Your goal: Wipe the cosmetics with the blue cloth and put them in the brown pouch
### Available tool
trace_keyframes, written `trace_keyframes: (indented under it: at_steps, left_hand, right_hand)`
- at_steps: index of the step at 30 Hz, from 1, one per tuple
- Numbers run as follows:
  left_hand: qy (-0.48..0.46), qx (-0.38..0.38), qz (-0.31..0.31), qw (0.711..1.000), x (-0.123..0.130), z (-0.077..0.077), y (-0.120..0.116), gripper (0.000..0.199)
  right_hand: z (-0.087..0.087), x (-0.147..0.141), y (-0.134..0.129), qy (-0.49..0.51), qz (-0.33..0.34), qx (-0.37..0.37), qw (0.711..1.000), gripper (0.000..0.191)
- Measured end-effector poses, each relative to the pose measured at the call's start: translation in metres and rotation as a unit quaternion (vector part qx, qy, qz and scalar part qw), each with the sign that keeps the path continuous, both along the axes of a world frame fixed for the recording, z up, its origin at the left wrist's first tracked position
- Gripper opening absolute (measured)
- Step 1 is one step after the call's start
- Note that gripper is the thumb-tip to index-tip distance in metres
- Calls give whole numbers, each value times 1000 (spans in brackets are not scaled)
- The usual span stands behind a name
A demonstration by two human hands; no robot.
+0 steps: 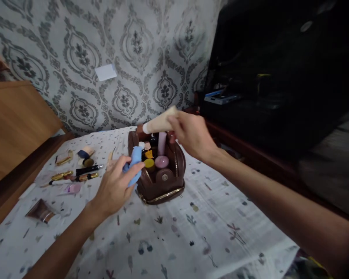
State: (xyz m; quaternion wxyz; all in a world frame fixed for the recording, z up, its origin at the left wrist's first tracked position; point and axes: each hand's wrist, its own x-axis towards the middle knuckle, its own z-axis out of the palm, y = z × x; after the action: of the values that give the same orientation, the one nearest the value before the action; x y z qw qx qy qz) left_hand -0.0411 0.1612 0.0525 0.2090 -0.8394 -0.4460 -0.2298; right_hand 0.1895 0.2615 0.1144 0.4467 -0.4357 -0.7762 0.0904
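Observation:
A brown cosmetic bag (163, 190) stands unzipped, with a lilac tube (162, 143), a yellow-lidded jar (149, 164), a pink round item (162, 162) and other small things inside. My right hand (192, 133) pinches the end of a cream-coloured tube (159, 122), its white cap pointing left above the back of the bag. At the bag's left side, my left hand (118, 184) has its fingers around a light blue item (135, 164). The exact shape of the blue item is partly hidden by the fingers.
Left of the bag lie a brown tube (40, 211), a black tube (89, 169), a pink-capped tube (73, 188) and several other cosmetics on the patterned cloth (168, 248). Wooden furniture (20, 128) borders the left; a patterned wall rises behind.

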Motion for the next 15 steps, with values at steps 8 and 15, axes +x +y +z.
trace_keyframes:
  at_steps: [8, 15]
  left_hand:
    - [-50, 14, -5, 999, 5, -11, -3, 38]
    - [-48, 15, -9, 999, 7, -10, -1, 37]
  right_hand:
    - [24, -69, 68, -213, 4, -126, 969, 18]
    - [17, -92, 90, -231, 66, -205, 949, 14]
